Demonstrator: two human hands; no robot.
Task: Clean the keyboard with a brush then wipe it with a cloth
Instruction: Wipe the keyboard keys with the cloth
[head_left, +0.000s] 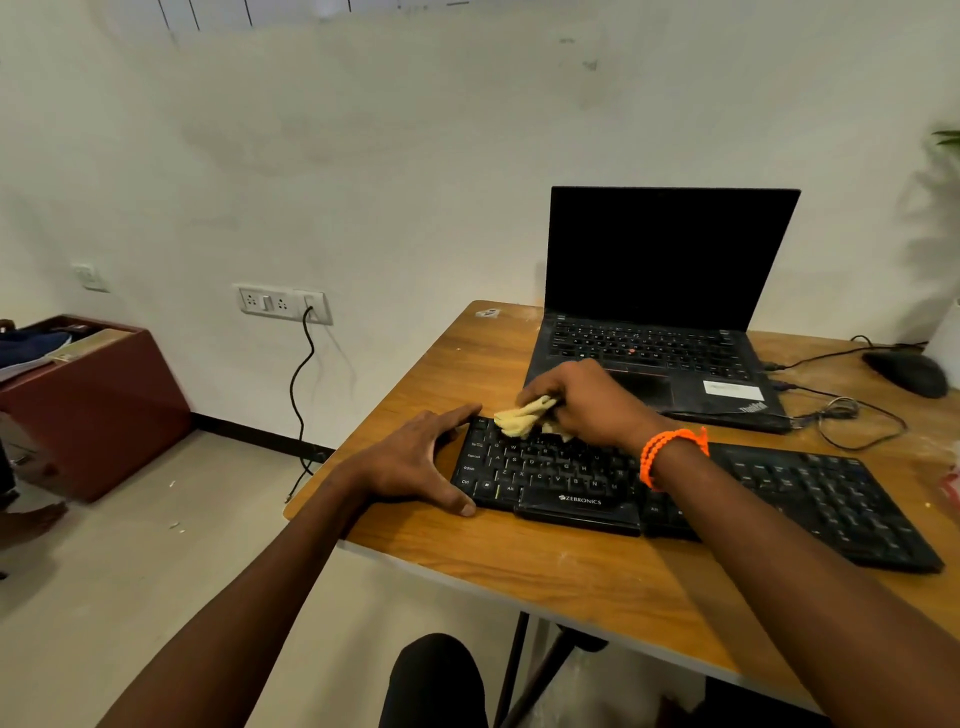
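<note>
At the top-left corner of the keyboard (550, 475), the right hand (587, 400) has its fingers curled round a bunched cloth (524, 415), gripping it so a crumpled wad sticks out toward the corner keys. The wad touches the upper key rows; judged from this, the wiping step is in hand and the brush step is past, though no brush is in view.

The left hand (415, 462) lies at the keyboard's left end, fingers spread: index finger along the far edge, thumb against the near edge. Likely purpose: brace the light board so it does not slide under the rubbing.

Cloth: pale yellow, soft, wrinkled, thin enough to fold into a lump. Keyboard: black plastic, flat, low keys with white lettering, a brand name printed on the near edge. It sits on the wooden surface (467, 374), near the left edge, just in front of an open laptop (670, 291).

Surface: brown wood grain, pale scuffs and specks. An orange beaded bracelet (670, 454) circles the right wrist. A mouse (909, 371) and loose cables lie to the right.
</note>
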